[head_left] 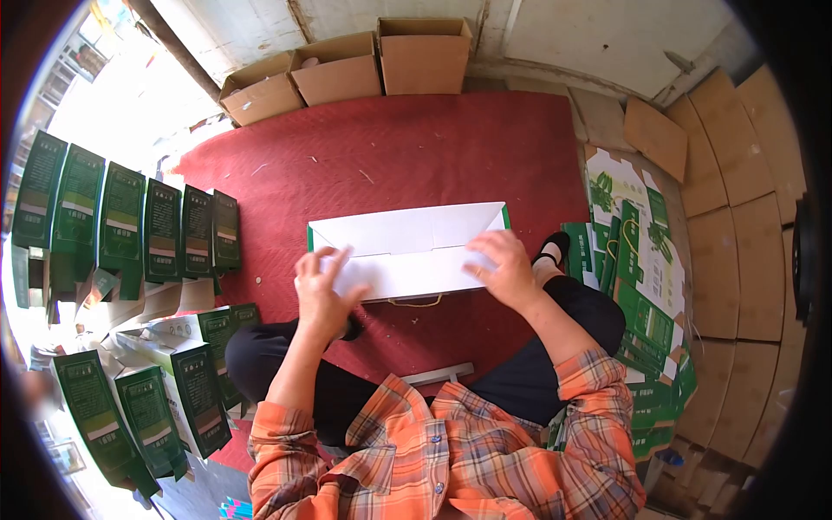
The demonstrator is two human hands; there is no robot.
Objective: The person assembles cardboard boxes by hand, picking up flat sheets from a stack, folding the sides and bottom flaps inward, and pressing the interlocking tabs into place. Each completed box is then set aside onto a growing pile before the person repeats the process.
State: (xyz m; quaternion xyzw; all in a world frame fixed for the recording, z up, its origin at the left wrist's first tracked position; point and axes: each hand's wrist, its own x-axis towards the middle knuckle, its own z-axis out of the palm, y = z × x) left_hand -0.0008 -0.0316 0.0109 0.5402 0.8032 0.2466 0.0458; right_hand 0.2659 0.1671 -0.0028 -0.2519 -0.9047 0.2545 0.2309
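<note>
A paperboard gift box (407, 227) with a white inside and green end edges lies in front of me on the red carpet. Its white flap is folded inward, and a yellow cord handle (416, 302) pokes out on the side nearest me. At the flap's left end is my left hand (325, 290), its fingers spread and slightly blurred. My right hand (504, 267) rests its outstretched fingers over the right end of the flap. Neither hand is wrapped around the box. What lies under the flap is hidden.
Green boxes (121, 217) stand in two rows on my left. Flat green-and-white box blanks (646, 295) are piled on my right. Brown cartons (425, 56) stand open along the back wall, and stacked cartons (750, 260) line the right side. Red carpet (390, 147) stretches beyond the box.
</note>
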